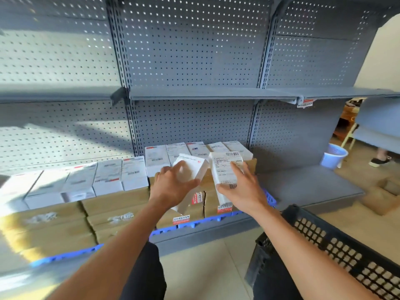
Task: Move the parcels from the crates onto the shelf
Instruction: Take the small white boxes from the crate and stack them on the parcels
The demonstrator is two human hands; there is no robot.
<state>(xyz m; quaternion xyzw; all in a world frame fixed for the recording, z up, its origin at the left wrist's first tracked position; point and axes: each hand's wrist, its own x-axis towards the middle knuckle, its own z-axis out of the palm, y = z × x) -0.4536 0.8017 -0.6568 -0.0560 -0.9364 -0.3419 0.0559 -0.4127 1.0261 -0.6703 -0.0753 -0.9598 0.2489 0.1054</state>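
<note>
- Holding one white parcel in each hand, both raised in front of the bottom shelf [311,187].
- My left hand [173,185] is curled round a plain white parcel [190,167], thumb along its right edge, fingers over its top face; the box tilts to the left.
- My right hand [242,187] grips a labelled white parcel [225,169], thumb on the barcode at its lower end, fingers wrapped over its right edge; the label faces me.
- The two held parcels sit side by side, near each other, just in front of the back row.
- White parcels already on the shelf: five in the row [194,152] behind my hands; roughly five more in the left row [86,180], though blur there makes that count unsure.
- These white boxes rest on stacked brown cartons [108,206], which stand on blue pallets [194,224].
- One black crate [346,245] at my lower right, just beside my right forearm; only part of it shows.
- One upper shelf board [194,94], with pegboard backing [194,50].
- One pale blue bucket [334,155] on the floor to the right, well apart from the shelf goods.
</note>
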